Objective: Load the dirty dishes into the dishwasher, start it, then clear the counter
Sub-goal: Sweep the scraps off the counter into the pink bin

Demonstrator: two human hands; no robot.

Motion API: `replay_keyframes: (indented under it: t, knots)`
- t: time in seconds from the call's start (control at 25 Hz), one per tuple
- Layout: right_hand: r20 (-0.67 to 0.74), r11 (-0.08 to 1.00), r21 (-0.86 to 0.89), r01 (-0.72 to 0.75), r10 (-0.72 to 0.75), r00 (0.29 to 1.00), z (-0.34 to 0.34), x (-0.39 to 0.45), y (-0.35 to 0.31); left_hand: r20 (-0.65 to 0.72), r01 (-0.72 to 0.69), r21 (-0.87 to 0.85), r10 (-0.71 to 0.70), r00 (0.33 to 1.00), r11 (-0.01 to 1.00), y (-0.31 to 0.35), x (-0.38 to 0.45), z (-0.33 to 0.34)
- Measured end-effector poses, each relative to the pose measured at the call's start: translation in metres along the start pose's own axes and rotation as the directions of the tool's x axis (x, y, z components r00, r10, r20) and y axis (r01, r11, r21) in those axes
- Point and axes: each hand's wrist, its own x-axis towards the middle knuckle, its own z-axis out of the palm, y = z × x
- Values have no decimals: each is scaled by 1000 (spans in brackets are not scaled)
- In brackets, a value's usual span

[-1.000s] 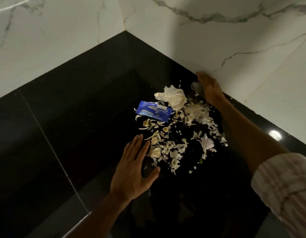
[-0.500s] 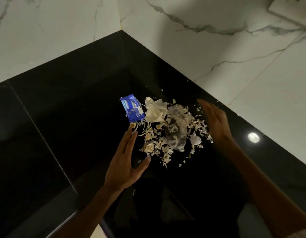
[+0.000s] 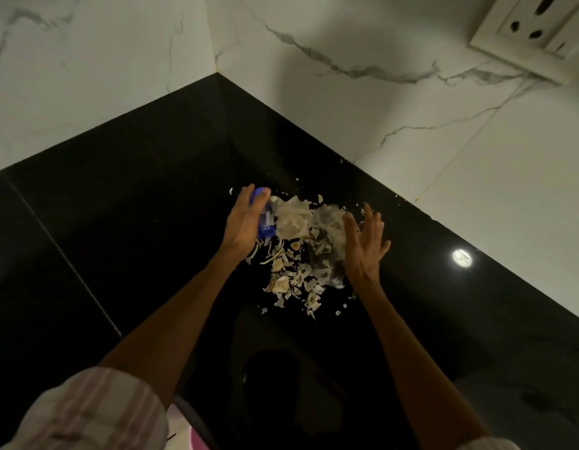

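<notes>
Your two hands bracket one pile of scraps (image 3: pixel 294 274) on the black surface (image 3: pixel 119 228), near the corner where the marble walls meet. Your left hand (image 3: pixel 244 222) stands on edge just left of the pile, its fingers (image 3: pixel 246 196) fairly straight and pressed to one blue wrapper (image 3: pixel 266 219) at the pile's far left, gripping nothing; your right hand (image 3: pixel 364 241) stands just right of the pile, its fingers (image 3: pixel 370 219) spread and holding nothing. One crumpled white paper (image 3: pixel 293 219) lies at the pile's far side, beside one clear plastic piece (image 3: pixel 327 241); the peel flakes are too many to count. The risk, as judged here: squeeze the pile too fast and light flakes could squirt out between your palms or skid over the glossy surface toward its near edge. Stray bits already sit beyond the pile by the right wall and could be missed. One wall socket (image 3: pixel 538 30) hangs well above and right of the pile.
</notes>
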Motion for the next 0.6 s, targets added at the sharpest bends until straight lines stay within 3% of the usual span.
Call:
replay_keyframes:
  t: [0.2, 0.48, 0.6]
  knots:
    - [47, 973, -210, 94, -86, 995, 28, 22, -3, -15, -183, 274, 195, 981, 944, -8, 5, 31]
    - [191, 935, -263, 240, -193, 962, 47, 22, -6, 117, -263, 358, 237, 964, 896, -22, -8, 65]
    - [235, 965, -159, 209, -168, 957, 52, 6, -11, 133, -229, 236, 202, 970, 944, -31, -20, 82]
